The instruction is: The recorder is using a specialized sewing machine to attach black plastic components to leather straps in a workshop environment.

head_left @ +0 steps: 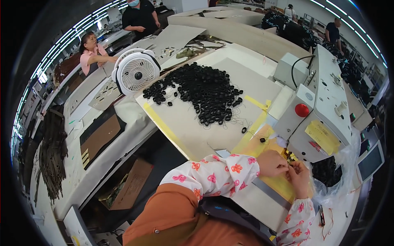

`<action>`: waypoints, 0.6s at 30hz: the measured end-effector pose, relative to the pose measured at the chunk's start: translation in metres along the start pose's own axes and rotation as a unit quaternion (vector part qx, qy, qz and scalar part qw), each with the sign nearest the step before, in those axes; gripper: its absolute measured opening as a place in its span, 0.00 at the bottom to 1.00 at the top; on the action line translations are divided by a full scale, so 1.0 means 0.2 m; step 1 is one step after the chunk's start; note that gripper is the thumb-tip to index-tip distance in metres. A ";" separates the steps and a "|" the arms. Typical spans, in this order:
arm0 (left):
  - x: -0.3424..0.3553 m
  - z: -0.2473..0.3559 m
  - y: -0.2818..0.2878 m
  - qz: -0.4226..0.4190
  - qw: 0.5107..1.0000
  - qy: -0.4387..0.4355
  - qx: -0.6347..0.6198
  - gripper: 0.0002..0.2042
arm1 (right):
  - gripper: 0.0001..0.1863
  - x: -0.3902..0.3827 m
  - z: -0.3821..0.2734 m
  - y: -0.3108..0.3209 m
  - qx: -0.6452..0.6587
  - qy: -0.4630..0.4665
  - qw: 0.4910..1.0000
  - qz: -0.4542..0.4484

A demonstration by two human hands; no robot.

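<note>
My left hand [272, 164] and my right hand [298, 178] meet at the work area of a white machine [328, 110], right beside its small brass-coloured metal parts [289, 156]. Both have their fingers pinched together. Whatever sits between the fingertips is too small and too covered to make out. Under the hands lies a yellow-taped surface [277, 181]. Just beyond my left hand is a single small black loop [262, 140]. Farther left, a large heap of small black loops [205, 88] with loose threads spreads over the pale tabletop [180, 127].
A red button [301, 110] juts from the machine. Right of my hands, a clear plastic bag [328, 197] lies by black pieces [326, 170]; small snips [321, 216] are nearby. A white fan [136, 73] stands far left. Co-workers [141, 18] are beyond the table.
</note>
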State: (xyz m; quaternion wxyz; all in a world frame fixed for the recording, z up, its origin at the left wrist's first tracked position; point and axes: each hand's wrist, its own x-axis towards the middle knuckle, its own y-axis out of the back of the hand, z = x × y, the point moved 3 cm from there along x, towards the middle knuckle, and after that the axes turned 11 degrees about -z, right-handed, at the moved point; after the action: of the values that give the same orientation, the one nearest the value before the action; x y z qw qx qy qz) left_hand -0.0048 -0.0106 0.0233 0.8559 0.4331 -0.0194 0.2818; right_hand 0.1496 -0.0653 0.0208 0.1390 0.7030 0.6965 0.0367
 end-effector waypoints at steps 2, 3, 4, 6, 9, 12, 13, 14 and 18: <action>0.02 -0.05 0.03 0.055 0.998 -0.018 -0.036 0.07 | 0.04 -0.01 -0.02 -0.04 -0.064 0.061 0.996 -0.013; 0.02 -0.07 0.05 0.116 0.991 -0.028 -0.068 0.07 | 0.04 -0.03 -0.04 -0.05 -0.063 0.058 0.996 -0.007; 0.01 -0.08 0.03 0.127 0.988 -0.021 -0.084 0.09 | 0.04 -0.06 -0.08 -0.09 -0.125 0.075 0.987 -0.065; 0.03 -0.06 0.01 0.098 0.987 -0.044 -0.118 0.09 | 0.04 -0.13 -0.11 -0.14 -0.141 0.084 0.970 -0.178; 0.03 -0.01 0.03 -0.035 0.987 -0.024 -0.158 0.09 | 0.06 -0.19 -0.18 -0.18 -0.145 0.052 0.937 -0.314; 0.02 -0.06 0.01 -0.077 0.996 0.049 -0.014 0.09 | 0.06 -0.16 -0.16 -0.13 0.035 -0.019 0.971 -0.234; 0.02 -0.09 0.02 -0.034 0.998 0.053 0.010 0.09 | 0.07 -0.12 -0.15 -0.10 0.025 -0.004 0.981 -0.191; 0.04 -0.10 0.01 -0.017 0.998 0.044 -0.048 0.09 | 0.08 -0.10 -0.10 -0.04 0.012 0.004 0.991 -0.136; 0.06 -0.07 0.04 -0.036 0.985 0.090 -0.146 0.10 | 0.07 -0.01 -0.02 -0.02 0.101 0.006 0.992 -0.078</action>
State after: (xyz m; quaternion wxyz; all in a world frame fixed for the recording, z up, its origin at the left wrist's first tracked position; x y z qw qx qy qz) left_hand -0.0028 0.0098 0.0235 0.9178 0.2773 0.0325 0.2823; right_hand 0.1454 -0.0677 0.0234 0.0656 0.6567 0.7502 -0.0412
